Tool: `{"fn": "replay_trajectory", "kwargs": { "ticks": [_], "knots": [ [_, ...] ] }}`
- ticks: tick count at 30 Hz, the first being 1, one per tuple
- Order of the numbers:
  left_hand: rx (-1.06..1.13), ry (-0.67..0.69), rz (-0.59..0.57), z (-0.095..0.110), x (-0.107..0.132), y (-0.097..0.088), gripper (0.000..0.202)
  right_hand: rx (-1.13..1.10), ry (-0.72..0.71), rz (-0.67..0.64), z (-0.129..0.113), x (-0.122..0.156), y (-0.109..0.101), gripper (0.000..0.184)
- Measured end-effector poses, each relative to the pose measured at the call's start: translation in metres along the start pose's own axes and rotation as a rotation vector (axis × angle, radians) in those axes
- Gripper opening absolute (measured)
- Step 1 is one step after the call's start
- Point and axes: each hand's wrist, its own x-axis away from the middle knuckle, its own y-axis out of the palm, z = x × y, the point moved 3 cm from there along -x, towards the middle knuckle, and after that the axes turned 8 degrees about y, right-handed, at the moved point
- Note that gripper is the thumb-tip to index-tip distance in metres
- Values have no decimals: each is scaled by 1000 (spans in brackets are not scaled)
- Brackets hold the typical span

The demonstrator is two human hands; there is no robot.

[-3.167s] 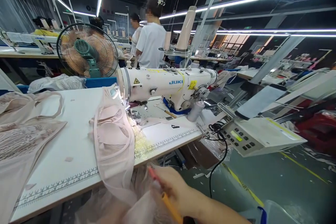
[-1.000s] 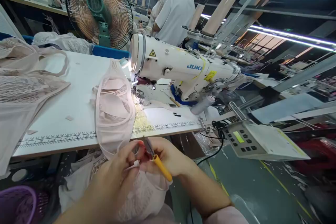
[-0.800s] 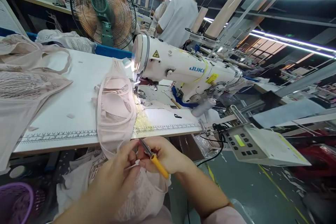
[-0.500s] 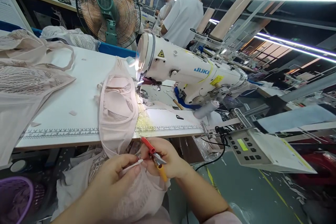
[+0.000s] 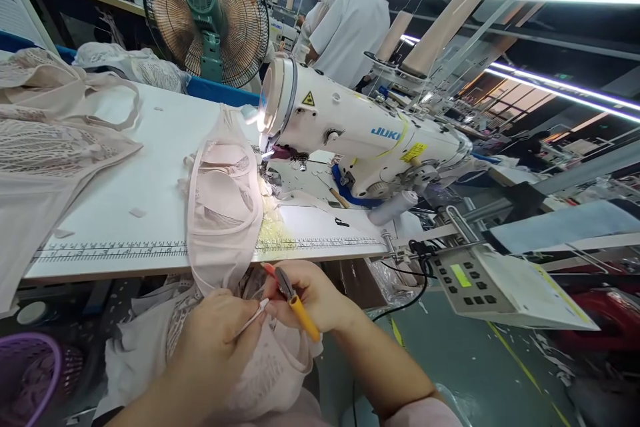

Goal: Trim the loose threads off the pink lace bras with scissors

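At the table's front edge, my left hand (image 5: pixel 217 330) pinches a narrow pale strap end (image 5: pixel 257 310) of a pale pink lace bra (image 5: pixel 270 370) that hangs over my lap. Right beside it, my right hand (image 5: pixel 313 293) is closed round small cutters (image 5: pixel 287 287) with one red and one orange handle. Its fingertips also meet the strap end. The cutter blades point up, away from the strap. Another part of the pink bra, a moulded cup piece (image 5: pixel 223 193), lies on the table and drapes over the edge, close to the sewing machine's needle area.
The white sewing machine (image 5: pixel 360 123) stands behind my hands, its lamp lit. More bra pieces (image 5: pixel 45 167) lie left on the white table (image 5: pixel 155 180). A purple basket (image 5: pixel 55 373) sits lower left, a control box (image 5: pixel 500 287) right. Behind are a fan (image 5: pixel 205 13) and two people (image 5: pixel 350 27).
The cutters have turned in my right hand, so the orange handle now shows more and the red one less. My left hand has rolled over slightly, still pinching the strap end.
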Motion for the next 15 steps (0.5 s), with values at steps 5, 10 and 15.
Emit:
{"fn": "replay_trajectory", "kwargs": {
  "ticks": [5, 10, 15],
  "knots": [
    [187, -285, -106, -2, -3, 1, 33, 40, 69, -20, 3, -1, 0, 29],
    [647, -571, -146, -3, -7, 3, 33, 34, 49, 16, 2, 0, 1, 27],
    [700, -611, -130, -5, -6, 5, 36, 10, 21, 22, 0, -1, 1, 26]
  ]
}}
